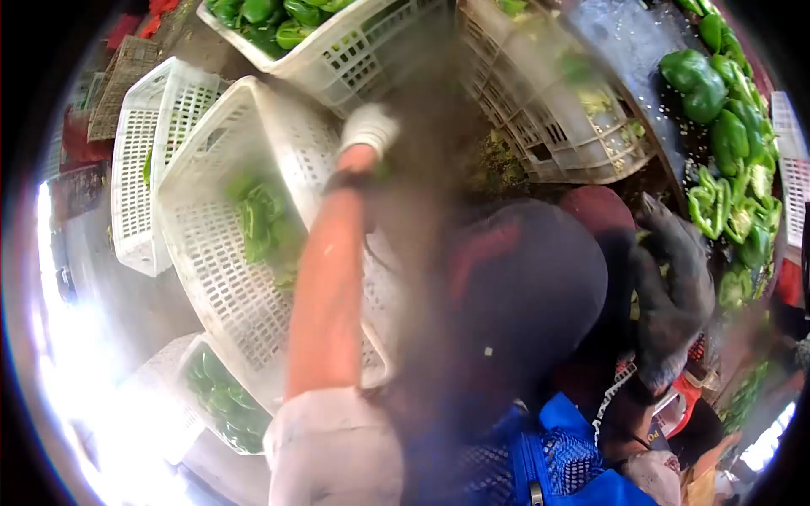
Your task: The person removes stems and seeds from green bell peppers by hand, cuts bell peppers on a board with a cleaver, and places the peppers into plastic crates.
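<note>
My left hand, in a white glove, is at the rims of two white crates near the top centre; its fingers are too blurred to make out. Below the hand, a tilted white crate holds some green peppers. On the right, my right hand, in a dark, soiled glove, is beside my knee with its fingers apart. Close to it, whole and cut green peppers lie along a work surface.
Another crate at the top holds green peppers. A dirty crate with scraps leans at upper centre-right. More crates stand at left, one upright. Peppers lie in a container at lower left. A blurred dark band crosses the centre.
</note>
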A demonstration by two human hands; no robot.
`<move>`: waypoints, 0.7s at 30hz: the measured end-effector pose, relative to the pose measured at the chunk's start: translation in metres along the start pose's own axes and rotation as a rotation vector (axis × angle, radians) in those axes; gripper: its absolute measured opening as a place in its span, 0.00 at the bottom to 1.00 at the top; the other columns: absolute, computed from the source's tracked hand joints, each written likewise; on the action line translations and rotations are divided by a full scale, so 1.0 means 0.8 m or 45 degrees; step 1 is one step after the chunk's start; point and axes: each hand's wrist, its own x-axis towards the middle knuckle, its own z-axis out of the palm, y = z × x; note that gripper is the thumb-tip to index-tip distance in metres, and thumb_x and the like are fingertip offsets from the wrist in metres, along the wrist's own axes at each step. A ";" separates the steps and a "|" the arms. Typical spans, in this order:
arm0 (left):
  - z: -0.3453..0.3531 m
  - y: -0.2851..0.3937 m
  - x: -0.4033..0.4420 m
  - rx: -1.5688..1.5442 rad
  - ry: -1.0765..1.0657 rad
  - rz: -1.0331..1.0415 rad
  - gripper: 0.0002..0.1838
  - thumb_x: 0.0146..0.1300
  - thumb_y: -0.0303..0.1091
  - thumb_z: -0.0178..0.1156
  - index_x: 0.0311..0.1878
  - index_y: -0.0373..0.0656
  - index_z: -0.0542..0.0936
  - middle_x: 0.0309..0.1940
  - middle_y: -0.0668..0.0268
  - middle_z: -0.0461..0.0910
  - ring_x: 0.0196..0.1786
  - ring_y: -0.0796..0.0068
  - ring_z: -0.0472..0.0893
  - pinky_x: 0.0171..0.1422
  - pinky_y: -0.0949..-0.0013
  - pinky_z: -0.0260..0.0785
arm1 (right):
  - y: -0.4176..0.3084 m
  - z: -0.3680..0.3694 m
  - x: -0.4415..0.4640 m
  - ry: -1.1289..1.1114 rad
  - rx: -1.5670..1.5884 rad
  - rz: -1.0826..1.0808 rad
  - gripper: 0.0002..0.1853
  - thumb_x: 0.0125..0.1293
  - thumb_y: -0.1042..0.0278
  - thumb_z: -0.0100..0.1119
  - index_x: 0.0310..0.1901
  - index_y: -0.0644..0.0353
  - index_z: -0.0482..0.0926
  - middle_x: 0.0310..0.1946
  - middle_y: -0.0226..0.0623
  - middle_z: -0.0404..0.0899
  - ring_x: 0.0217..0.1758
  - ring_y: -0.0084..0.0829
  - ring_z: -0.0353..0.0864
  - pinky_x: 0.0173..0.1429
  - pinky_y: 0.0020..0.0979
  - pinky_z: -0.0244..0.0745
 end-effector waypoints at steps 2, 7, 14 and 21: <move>0.087 -0.023 0.010 0.049 -0.175 -0.216 0.18 0.62 0.40 0.54 0.47 0.42 0.86 0.53 0.51 0.82 0.56 0.51 0.82 0.57 0.55 0.75 | 0.019 -0.005 -0.010 0.010 -0.128 0.030 0.21 0.53 0.81 0.67 0.52 0.63 0.82 0.49 0.45 0.83 0.51 0.36 0.83 0.54 0.32 0.78; 0.202 -0.073 0.022 0.370 -0.240 -0.511 0.28 0.62 0.35 0.58 0.66 0.39 0.72 0.57 0.49 0.80 0.60 0.48 0.79 0.63 0.52 0.72 | 0.042 0.011 -0.022 0.119 0.052 0.303 0.24 0.47 0.84 0.64 0.51 0.64 0.82 0.48 0.47 0.82 0.51 0.42 0.82 0.55 0.36 0.77; 0.086 -0.010 -0.003 -1.399 0.150 -0.214 0.31 0.58 0.26 0.60 0.66 0.41 0.69 0.51 0.54 0.80 0.52 0.57 0.82 0.57 0.54 0.77 | 0.047 0.007 0.000 -0.055 -0.188 0.112 0.19 0.53 0.80 0.65 0.50 0.60 0.84 0.48 0.42 0.84 0.51 0.40 0.84 0.55 0.35 0.78; -0.134 0.142 -0.137 -2.617 -0.466 0.840 0.40 0.56 0.15 0.56 0.74 0.44 0.60 0.60 0.59 0.73 0.61 0.67 0.75 0.68 0.67 0.69 | 0.006 0.011 0.071 -0.100 0.485 -0.237 0.14 0.61 0.71 0.65 0.48 0.59 0.85 0.43 0.44 0.85 0.43 0.41 0.84 0.50 0.36 0.78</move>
